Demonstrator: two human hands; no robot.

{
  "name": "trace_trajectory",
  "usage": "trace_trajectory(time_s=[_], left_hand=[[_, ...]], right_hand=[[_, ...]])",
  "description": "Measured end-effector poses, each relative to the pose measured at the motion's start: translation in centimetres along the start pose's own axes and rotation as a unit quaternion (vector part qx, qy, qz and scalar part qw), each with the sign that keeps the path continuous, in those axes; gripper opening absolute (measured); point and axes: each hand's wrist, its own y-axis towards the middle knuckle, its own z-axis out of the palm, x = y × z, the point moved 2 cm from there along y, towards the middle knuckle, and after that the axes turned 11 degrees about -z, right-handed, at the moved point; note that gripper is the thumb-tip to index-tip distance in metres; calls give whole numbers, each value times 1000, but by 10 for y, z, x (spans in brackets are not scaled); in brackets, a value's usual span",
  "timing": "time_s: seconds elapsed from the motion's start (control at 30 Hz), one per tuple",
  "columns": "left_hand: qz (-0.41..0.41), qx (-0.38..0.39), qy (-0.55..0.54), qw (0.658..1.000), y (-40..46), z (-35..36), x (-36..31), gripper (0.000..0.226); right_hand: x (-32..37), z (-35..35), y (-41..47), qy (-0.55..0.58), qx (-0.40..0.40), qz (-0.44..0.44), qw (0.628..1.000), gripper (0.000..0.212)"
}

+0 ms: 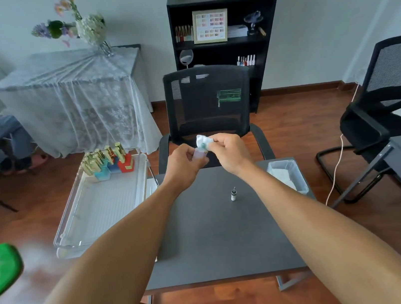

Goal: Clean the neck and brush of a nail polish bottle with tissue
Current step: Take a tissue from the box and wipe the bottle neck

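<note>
Holding the nail polish bottle (199,154) in our left hand (183,163), grip curling round it, above the counter's (206,229) far edge | our right hand (228,151) is pinching the stained tissue (203,141) against the bottle's top | the brush (233,194) is standing on the counter, well apart.

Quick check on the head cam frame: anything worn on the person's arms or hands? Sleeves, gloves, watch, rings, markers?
Nothing worn that shows. Both forearms are bare from the bottom edge of the frame up to the wrists: no sleeves in view, no gloves, no watch or bracelet. The left hand and right hand are bare too; no ring shows, though the fingers are small and partly hidden. No cables, tags or markers on either arm.
</note>
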Motion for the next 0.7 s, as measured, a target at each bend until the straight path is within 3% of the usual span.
trace_trajectory(time_s=[0.23,0.43,0.7], left_hand=[[-18,-14,-21,1000,-2,0,-14,22],[-6,10,-6,1000,-2,1,-25,29],[3,55,-78,995,-4,-8,-30,43]], right_hand=[[8,-2,-3,-84,-28,-44,995,25],[9,-14,2,-66,-37,-48,996,25],[15,-18,6,-32,-41,-70,996,23]])
